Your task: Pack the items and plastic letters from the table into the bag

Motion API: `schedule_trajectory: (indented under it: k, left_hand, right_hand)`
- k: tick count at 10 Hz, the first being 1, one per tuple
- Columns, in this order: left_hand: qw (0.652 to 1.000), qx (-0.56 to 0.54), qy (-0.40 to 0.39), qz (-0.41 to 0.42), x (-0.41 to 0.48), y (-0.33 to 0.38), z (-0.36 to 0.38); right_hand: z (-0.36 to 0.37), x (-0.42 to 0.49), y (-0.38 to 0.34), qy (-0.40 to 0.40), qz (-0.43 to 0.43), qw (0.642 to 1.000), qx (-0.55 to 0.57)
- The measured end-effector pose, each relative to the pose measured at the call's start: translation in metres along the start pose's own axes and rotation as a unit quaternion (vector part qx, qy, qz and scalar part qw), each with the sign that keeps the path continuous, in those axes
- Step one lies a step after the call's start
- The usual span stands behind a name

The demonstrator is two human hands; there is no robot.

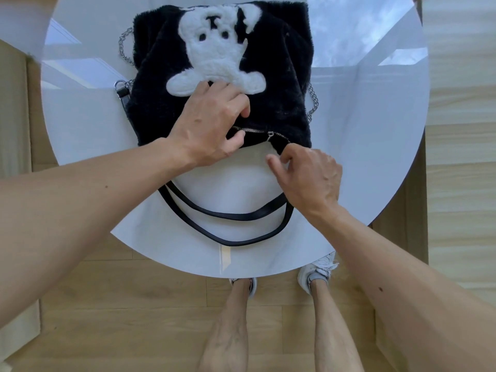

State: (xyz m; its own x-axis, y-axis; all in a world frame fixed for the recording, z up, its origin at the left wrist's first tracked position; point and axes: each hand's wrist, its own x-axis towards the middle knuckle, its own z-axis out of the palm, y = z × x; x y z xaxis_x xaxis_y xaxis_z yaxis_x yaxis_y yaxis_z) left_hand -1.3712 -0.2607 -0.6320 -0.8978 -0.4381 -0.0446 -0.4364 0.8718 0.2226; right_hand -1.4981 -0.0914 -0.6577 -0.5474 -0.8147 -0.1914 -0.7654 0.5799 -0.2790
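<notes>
A black furry bag with a white bear figure lies flat on the round white table. Its zipper runs along the near edge, with the metal pull near the middle. My left hand presses down on the bag and pinches the fabric at the zipper's left part. My right hand grips the bag's near right edge just below the pull, fingers curled. No loose items or plastic letters are visible on the table.
Two black straps loop over the table towards me. Silver chains stick out at both sides of the bag. Below the table edge I see a wooden floor and my feet in white shoes.
</notes>
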Motion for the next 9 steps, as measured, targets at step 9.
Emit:
schedule_trajectory:
  k: [9]
  left_hand:
    - [0.965,-0.031,-0.055,-0.253,-0.082,-0.045,-0.023]
  right_hand:
    - [-0.045,0.040,-0.049,-0.084,-0.068,0.993,0.040]
